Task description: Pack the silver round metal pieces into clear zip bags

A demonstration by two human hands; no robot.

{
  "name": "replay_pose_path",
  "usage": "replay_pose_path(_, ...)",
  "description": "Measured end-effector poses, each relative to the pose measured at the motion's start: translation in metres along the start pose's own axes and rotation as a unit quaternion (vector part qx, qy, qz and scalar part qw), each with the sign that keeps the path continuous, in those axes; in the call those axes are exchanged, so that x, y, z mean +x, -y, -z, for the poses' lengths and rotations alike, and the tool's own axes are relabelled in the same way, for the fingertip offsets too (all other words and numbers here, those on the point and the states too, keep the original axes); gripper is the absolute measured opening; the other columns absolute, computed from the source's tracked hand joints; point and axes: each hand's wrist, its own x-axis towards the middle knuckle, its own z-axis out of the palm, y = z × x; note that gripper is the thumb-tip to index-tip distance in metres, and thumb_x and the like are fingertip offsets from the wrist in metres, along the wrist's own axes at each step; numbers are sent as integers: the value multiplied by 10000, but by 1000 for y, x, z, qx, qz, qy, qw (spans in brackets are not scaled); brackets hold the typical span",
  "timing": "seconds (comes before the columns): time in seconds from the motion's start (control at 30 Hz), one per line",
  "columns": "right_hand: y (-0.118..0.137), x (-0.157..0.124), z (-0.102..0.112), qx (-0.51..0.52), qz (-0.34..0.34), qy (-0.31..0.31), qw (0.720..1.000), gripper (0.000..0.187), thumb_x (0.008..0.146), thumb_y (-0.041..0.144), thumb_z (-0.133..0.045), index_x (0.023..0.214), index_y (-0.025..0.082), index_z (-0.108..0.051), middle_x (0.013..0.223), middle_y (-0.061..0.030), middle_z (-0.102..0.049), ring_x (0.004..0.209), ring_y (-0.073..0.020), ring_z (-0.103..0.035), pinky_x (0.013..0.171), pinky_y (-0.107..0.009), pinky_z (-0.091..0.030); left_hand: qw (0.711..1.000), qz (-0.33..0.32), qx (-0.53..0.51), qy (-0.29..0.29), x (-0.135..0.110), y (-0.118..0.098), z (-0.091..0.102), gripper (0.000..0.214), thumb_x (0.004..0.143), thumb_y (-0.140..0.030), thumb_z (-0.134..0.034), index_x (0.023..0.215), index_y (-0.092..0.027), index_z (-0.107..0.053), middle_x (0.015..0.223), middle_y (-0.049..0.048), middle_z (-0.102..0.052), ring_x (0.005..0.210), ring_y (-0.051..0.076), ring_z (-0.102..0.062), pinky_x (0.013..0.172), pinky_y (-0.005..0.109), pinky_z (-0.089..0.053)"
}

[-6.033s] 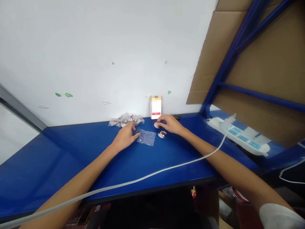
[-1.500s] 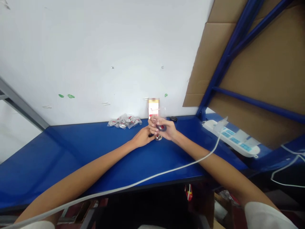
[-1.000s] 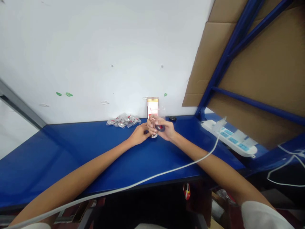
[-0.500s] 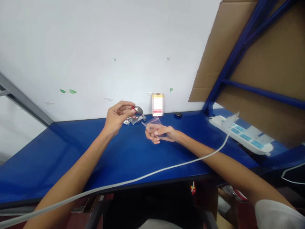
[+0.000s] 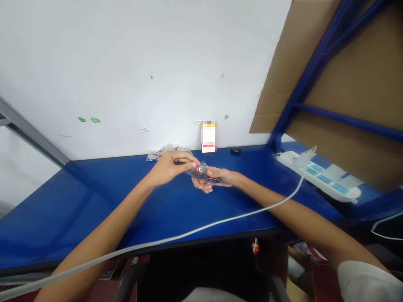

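Note:
My left hand (image 5: 170, 168) pinches a small round silvery disc with a red mark (image 5: 201, 170) between thumb and fingers. Opposite it, my right hand (image 5: 222, 177) grips a clear plastic bag (image 5: 215, 180), thumb on top and fingers beneath. The two hands meet above the blue table. Clear film shows around the disc, but I cannot tell whether it is fully inside the bag. Behind my left hand, by the wall, several clear packets (image 5: 154, 155) with silvery and red contents lie in a pile, partly hidden.
A card with a blurred face (image 5: 208, 137) leans on the white wall. To its right lies a black oval object (image 5: 236, 150). A white power strip (image 5: 321, 178) runs along the right side, and its white cable (image 5: 189, 234) crosses in front of my forearms.
My left hand has come right and down from beside the packets, bringing the disc to the bag. My right hand has stayed nearly in place with the bag.

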Motion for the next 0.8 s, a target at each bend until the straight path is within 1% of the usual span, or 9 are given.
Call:
replay_pose_path(0.07,-1,1,-1,-8,-1,-2,1000,624,944,777,-691,995,161,-608,850,-18,-563,618,-109,-392,570,-289,-390,999,-10,29,11,-1,-1,0,172,987,-372,-789,1072,-246,-869,1062,72,-853,987,214,-801,900,347,-651)
replay_pose_path(0.13,-1,2,-3,1,-1,-12,1000,564,959,716,-706,1041,169,-599,859,-19,-579,605,-108,-390,563,-287,-396,999,-20,45,10,-1,-2,0,175,997,-374,-776,1069,-243,-868,1094,74,-849,1022,218,-796,922,350,-643)
replay_pose_path(0.23,-1,1,-4,25,-10,-45,999,502,963,643,-724,1113,193,-560,901,-34,-600,643,-132,-453,568,-283,-411,998,-34,56,8,-2,-4,-2,169,1003,-374,-774,1050,-241,-867,1091,72,-846,1063,229,-788,952,358,-635)
replay_pose_path(0.33,-2,1,-6,34,-6,-83,996,492,921,617,-763,1077,205,-545,938,-41,-576,710,-159,-497,571,-279,-412,997,-44,61,4,-3,-7,-5,183,1025,-379,-745,1082,-255,-868,1086,70,-841,1039,231,-787,934,365,-635)
replay_pose_path(0.47,-1,2,-8,57,8,-74,996,432,980,621,-674,1050,219,-534,816,21,-479,585,-119,-343,550,-273,-309,997,-52,57,15,-5,-11,-4,287,1100,-411,-611,1154,-284,-862,1069,76,-833,977,240,-786,906,399,-635)
replay_pose_path(0.53,0,2,-7,74,16,-70,995,409,1015,625,-608,1043,225,-530,763,43,-443,554,-112,-279,548,-270,-271,996,-70,62,16,-6,-13,-2,296,1099,-420,-600,1224,-309,-844,1182,90,-820,1082,267,-769,967,441,-621)
replay_pose_path(0.63,0,2,-5,100,34,-89,990,412,1033,631,-550,1028,219,-536,753,47,-438,539,-106,-234,543,-268,-252,989,-112,98,21,-6,-14,2,299,1040,-399,-696,1312,-351,-809,1361,94,-766,1289,306,-687,1077,504,-569)
replay_pose_path(0.73,0,2,-3,128,42,-100,986,441,1048,641,-505,1048,204,-562,765,43,-456,530,-102,-222,540,-270,-262,977,-147,153,24,-6,-11,3,283,963,-355,-806,1245,-359,-832,1363,81,-764,1291,310,-673,1120,532,-532)
replay_pose_path(0.8,-1,3,-3,136,37,-95,985,473,1052,661,-487,1063,197,-580,768,37,-482,522,-101,-222,533,-268,-269,971,-166,173,-5,-5,-8,0,170,974,-328,-797,1132,-340,-857,1281,75,-793,1224,297,-698,1101,524,-535)
